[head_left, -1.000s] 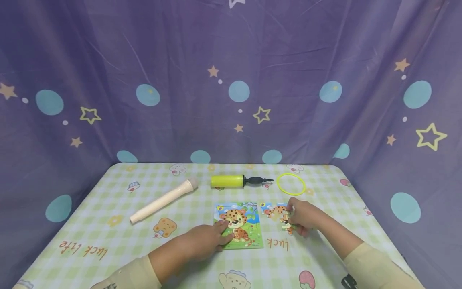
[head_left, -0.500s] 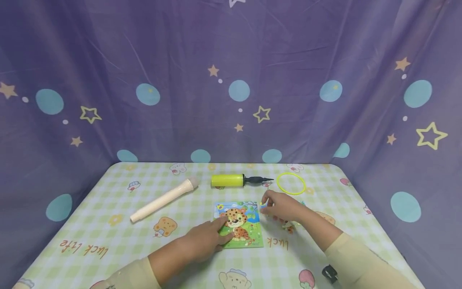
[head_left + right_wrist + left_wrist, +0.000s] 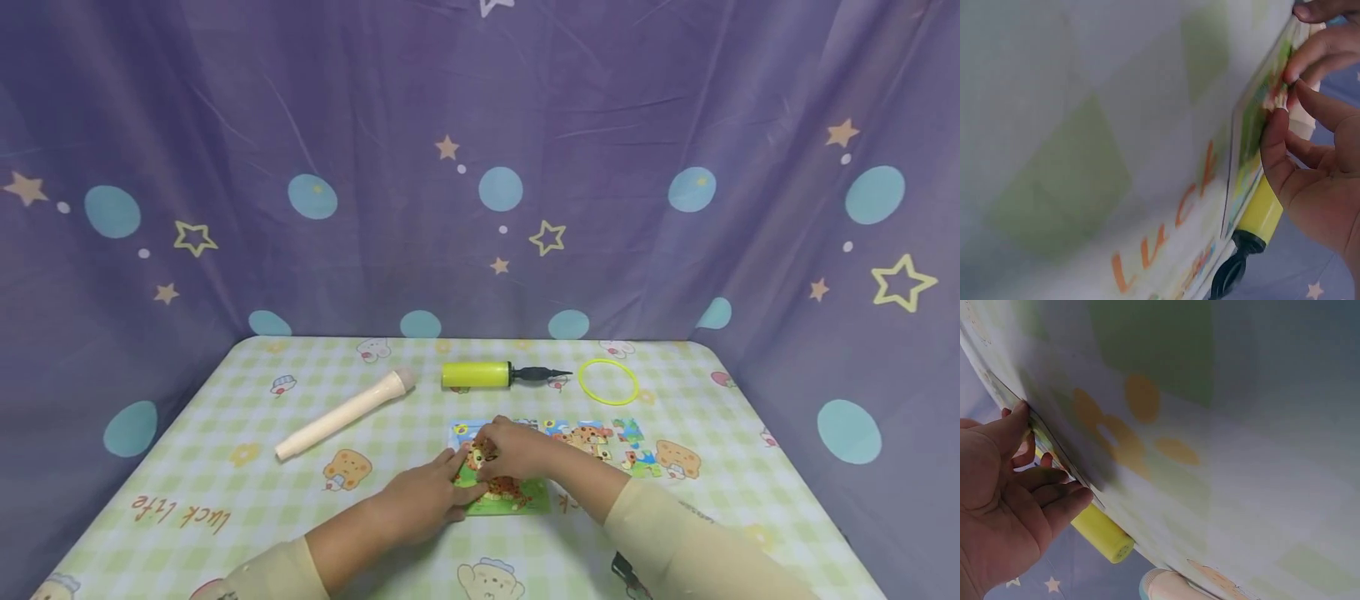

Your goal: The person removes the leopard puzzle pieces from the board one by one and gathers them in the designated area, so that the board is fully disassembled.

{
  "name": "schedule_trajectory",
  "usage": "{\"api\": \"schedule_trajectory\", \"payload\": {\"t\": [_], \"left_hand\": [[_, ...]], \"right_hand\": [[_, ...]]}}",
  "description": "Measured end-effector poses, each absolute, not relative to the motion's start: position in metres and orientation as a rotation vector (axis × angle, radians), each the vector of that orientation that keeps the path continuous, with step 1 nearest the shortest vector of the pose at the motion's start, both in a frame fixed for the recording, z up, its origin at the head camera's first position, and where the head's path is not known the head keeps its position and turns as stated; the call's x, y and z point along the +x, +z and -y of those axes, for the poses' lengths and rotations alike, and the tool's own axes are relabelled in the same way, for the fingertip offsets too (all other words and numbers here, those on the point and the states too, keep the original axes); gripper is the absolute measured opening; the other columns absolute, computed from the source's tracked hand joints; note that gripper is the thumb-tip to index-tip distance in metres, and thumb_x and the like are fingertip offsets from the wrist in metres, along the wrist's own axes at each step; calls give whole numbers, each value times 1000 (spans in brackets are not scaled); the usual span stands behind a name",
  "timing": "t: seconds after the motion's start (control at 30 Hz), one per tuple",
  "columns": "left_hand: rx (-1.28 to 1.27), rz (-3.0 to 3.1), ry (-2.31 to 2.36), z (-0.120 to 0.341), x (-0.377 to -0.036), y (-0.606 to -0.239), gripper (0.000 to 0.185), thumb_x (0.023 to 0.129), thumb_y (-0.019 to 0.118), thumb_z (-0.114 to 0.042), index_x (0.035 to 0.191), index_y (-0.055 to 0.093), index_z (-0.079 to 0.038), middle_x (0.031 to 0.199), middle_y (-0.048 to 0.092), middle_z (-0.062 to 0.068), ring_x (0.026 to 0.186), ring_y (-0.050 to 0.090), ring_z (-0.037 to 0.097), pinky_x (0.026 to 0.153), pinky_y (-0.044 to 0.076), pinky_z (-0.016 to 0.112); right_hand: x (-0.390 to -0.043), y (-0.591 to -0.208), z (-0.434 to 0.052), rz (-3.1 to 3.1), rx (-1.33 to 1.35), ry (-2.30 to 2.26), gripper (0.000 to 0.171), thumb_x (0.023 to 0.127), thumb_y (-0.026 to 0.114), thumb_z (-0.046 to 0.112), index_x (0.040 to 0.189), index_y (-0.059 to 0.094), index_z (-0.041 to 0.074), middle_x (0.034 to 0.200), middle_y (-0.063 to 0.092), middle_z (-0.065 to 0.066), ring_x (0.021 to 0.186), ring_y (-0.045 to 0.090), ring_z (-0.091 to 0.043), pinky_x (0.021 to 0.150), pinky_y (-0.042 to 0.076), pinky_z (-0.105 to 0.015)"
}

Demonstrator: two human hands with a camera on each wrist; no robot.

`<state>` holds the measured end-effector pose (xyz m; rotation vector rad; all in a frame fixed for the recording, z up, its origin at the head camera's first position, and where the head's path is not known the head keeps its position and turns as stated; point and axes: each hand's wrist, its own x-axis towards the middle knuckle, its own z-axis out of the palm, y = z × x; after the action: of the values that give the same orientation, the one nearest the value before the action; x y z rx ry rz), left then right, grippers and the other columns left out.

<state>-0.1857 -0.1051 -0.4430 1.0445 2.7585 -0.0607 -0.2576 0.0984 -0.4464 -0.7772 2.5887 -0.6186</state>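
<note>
A leopard picture puzzle board (image 3: 525, 498) lies on the checked tablecloth (image 3: 225, 467) near the front middle. My left hand (image 3: 442, 492) rests flat on the board's left edge, fingers straight; the left wrist view shows those fingers (image 3: 1054, 506) against the board rim. My right hand (image 3: 510, 450) is over the board's upper part and pinches a small puzzle piece (image 3: 1280, 95) between thumb and fingertips, right on the board (image 3: 1249, 134). Loose puzzle pieces (image 3: 596, 437) lie just right of the board.
A yellow hand pump (image 3: 477, 374) with a black nozzle lies behind the board, a yellow ring (image 3: 607, 382) to its right. A cream cylinder (image 3: 345, 414) lies diagonally at the left. Purple star-patterned cloth (image 3: 480, 167) walls the table on three sides.
My right hand has moved left from the loose pieces to the board, carrying a piece. The left hand has stayed on the board's left edge.
</note>
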Motion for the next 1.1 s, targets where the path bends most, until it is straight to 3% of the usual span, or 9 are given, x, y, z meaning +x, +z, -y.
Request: {"api": "schedule_trajectory", "payload": {"t": [0.1,0.3,0.83,1.1], "left_hand": [[1042,-2772,-99,104,-185,-442,48,95,59,-44,142,49,-43,157,35,16,139,42,35,78,59,38],[942,-2800,-231,99,-180,-439,43,93,62,-44,136,58,-38,143,54,13,127,56,32,89,56,45],[922,-2758,-397,95,-182,-433,43,93,61,-45,135,57,-42,140,58,8,112,66,28,82,59,40],[921,-2745,-403,95,-184,-434,43,93,60,-46,136,57,-41,140,58,9,111,66,27,78,59,39]], "right_hand": [[-255,-449,-93,-2606,-765,-583,41,87,74,37,121,63,16,105,55,5,92,58,-10,80,52,-31],[-253,-452,-93,-2585,-721,-631,39,87,75,35,118,60,17,107,53,4,97,59,-14,86,52,-33],[-252,-456,-94,-2551,-772,-695,35,91,72,27,114,46,20,99,49,3,84,51,-12,73,48,-27],[-252,-454,-94,-2567,-765,-830,15,96,64,27,102,51,21,85,58,8,70,53,-9,63,47,-27]]}}
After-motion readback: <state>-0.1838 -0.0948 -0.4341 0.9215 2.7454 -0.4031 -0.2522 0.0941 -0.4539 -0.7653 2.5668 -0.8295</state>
